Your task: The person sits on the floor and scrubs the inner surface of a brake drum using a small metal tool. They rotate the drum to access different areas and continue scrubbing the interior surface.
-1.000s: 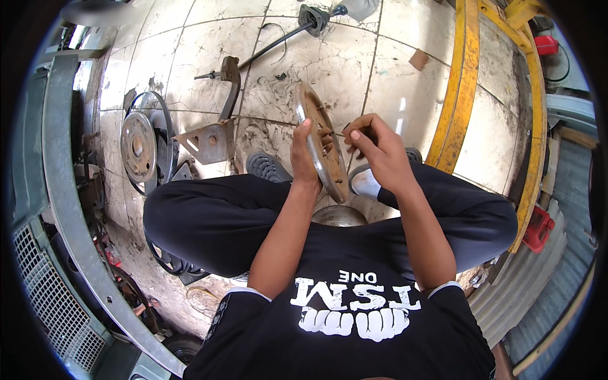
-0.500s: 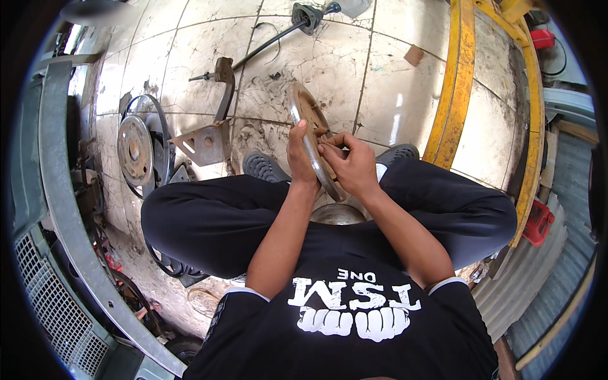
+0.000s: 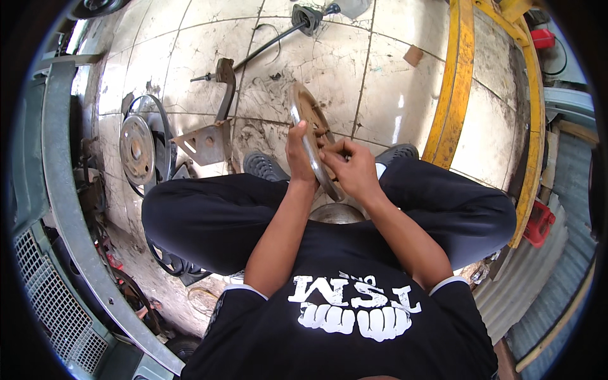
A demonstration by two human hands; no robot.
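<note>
A round, rusty metal disc (image 3: 315, 109) with a shiny worn rim stands on edge between my hands, tilted, above my crossed legs. My left hand (image 3: 299, 152) is closed on its left side, the thumb lying along the rim. On the other face, short stud-like pieces stick out near the centre. There the fingers of my right hand (image 3: 353, 168) are pinched together against the disc; whatever they hold is hidden. Directly below the disc, a second rounded metal part (image 3: 337, 214) shows partly between my legs.
Left on the tiled floor lie another metal disc (image 3: 136, 150), a black belt (image 3: 166, 120) and a pedal with bracket (image 3: 212, 142). A rod-like lever (image 3: 269, 43) lies ahead. Right are a yellow metal frame (image 3: 451, 82) and a red container (image 3: 538, 225); a grey vehicle panel (image 3: 69, 158) edges the left.
My right fingers have shifted slightly against the disc, which stays nearly in place. At the far upper left, a blurred grey shape has given way to a dark wheel-like one.
</note>
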